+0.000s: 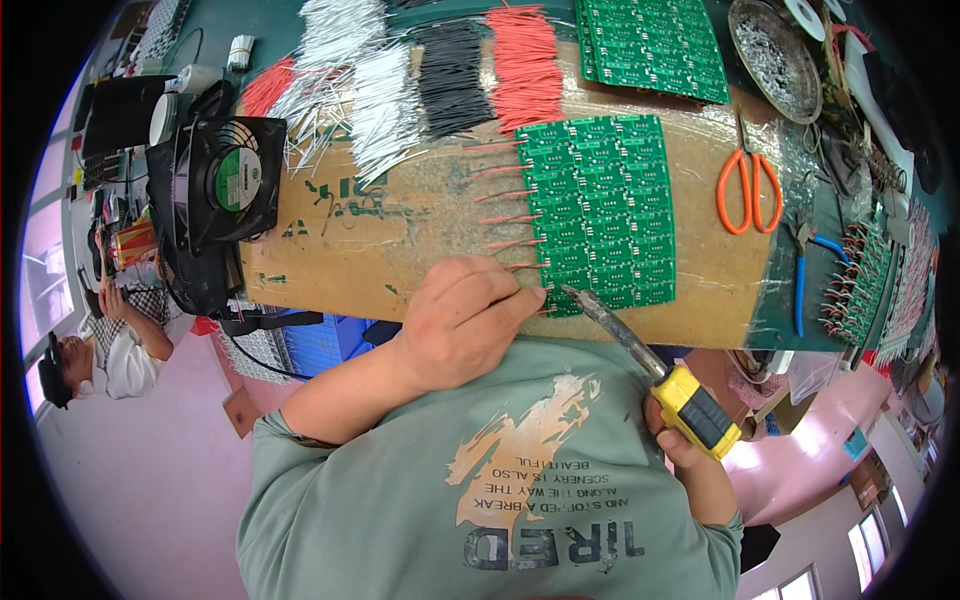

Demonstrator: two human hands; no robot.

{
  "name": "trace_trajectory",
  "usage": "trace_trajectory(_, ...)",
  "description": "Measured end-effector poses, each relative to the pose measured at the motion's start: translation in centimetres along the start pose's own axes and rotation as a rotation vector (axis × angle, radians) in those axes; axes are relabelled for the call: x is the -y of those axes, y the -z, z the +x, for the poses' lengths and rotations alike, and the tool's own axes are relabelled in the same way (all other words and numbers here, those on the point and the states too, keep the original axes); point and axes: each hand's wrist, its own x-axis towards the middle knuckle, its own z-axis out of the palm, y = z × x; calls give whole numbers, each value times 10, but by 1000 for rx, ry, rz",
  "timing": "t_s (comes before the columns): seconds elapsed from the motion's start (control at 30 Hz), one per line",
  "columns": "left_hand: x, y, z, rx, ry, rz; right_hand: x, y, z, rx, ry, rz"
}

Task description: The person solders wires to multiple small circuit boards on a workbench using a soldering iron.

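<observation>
Left hand [455, 320], grip obscured; right hand [682, 449], partly hidden.
Left fingers [515, 305] are pressed together at circuit board [600, 210], contents indiscernible; soldering iron [700, 410] is gripped by right.

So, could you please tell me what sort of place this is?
Probably an electronics assembly workshop: the right hand holds a yellow-and-black soldering iron with its tip over a green rectangular circuit-board panel, and piles of thin black wires and thin red wires lie nearby.
</observation>
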Motion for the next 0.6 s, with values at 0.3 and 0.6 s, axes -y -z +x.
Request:
trace_trajectory(0.3, 3, -3, -1, 11, 27, -27, -3, -3, 3, 1, -6, 20)
trace_trajectory(0.6, 3, -3, -2, 14, 47, -29, -6, -3, 1, 6, -25, 5)
